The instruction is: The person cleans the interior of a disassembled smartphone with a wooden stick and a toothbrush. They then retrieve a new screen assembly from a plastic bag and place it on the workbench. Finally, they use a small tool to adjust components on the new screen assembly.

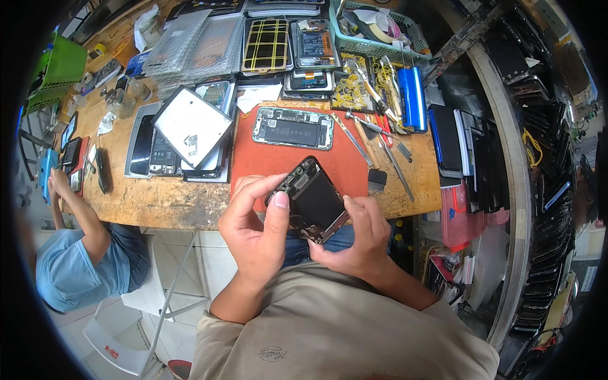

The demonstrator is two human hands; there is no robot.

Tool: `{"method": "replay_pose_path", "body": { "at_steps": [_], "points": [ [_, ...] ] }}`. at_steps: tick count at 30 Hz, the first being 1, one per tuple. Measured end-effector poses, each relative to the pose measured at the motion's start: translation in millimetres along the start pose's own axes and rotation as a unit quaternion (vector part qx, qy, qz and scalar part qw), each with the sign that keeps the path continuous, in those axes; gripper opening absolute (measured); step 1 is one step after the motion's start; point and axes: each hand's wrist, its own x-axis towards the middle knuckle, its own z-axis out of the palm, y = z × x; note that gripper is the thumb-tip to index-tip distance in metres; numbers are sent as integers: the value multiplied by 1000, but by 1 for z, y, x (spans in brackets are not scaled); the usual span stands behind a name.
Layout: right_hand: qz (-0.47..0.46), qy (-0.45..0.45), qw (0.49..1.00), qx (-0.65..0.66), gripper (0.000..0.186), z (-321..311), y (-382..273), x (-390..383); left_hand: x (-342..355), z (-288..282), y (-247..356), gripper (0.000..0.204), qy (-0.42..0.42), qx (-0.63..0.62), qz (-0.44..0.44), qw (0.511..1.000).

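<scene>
Above my lap, in front of the table edge, I hold an opened phone tilted, with its bare inner side up. It has a black rectangular middle, small metal parts at the top end and copper-coloured parts along the lower edge. My left hand grips its upper left side, the thumb pressed on the inner face. My right hand pinches its lower right edge between thumb and fingers. Beyond them, a second opened phone lies on the red mat, its battery and boards exposed.
Screwdrivers, tweezers and a spudger lie right of the mat. Stacked phones and a white panel stand left. Bubble-wrap sleeves and a teal basket fill the back. A co-worker works at far left; phone-filled shelving rises right.
</scene>
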Motion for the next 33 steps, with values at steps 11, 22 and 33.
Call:
{"method": "replay_pose_path", "body": {
  "at_steps": [11, 22, 33],
  "points": [
    [44, -116, 992, -21, 85, -19, 2, 1, 11, -6, -24, 20, 11, 43, -115, 992],
    [107, -108, 984, 95, 24, -38, 38, 44, 0, -15, -55, 9, -24, 429, 84, 899],
    [30, -71, 986, 145, 8, -5, 46, 85, -2, -29, -40, 24, -130, 524, 161, 826]
  ]
}}
